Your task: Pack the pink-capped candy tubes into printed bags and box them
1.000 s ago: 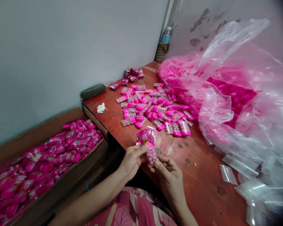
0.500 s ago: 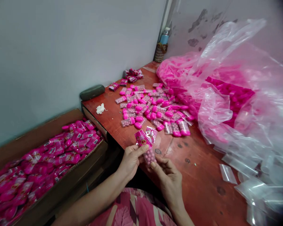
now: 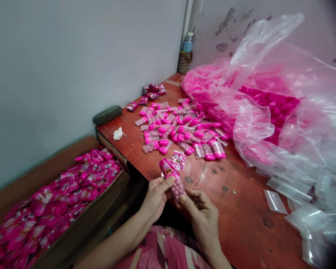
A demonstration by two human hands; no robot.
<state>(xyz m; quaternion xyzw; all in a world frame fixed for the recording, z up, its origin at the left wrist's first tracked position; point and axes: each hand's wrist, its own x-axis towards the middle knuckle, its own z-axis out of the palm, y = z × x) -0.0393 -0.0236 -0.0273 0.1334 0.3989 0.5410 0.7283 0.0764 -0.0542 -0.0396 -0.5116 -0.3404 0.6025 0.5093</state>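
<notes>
**Both hands on one ball-filled container, table edge**

Left hand [image 3: 155,198] comes in low from the left, thumb on the upper front, fingers behind: pinching the ball-filled container [image 3: 178,188] near its printed wrapper [image 3: 168,167]. Right hand [image 3: 203,216] pinches the bottom end, thumb in front, fingers curled behind. Container is at the near edge of the red table [image 3: 254,228], top leaning left.

Counts: 1 container in hand, wrapper around its upper part. 1 more printed piece [image 3: 179,160] just behind; can't tell if it's attached. Container pile [image 3: 173,127]: dozens, too overlapped to count; 3 sit side by side at its near right. 1 dark case [image 3: 108,115], 1 white scrap [image 3: 118,133], 1 bottle [image 3: 187,45] in 1 woven holder [image 3: 184,63]. 1 carton [image 3: 103,205] of wrapped pieces, uncountable. 1 big plastic bag [image 3: 254,121].

Vs a second ago: same two-hand pinch, container leans further left. Pile's three near-right containers unchanged. View has swung slightly right.
</notes>
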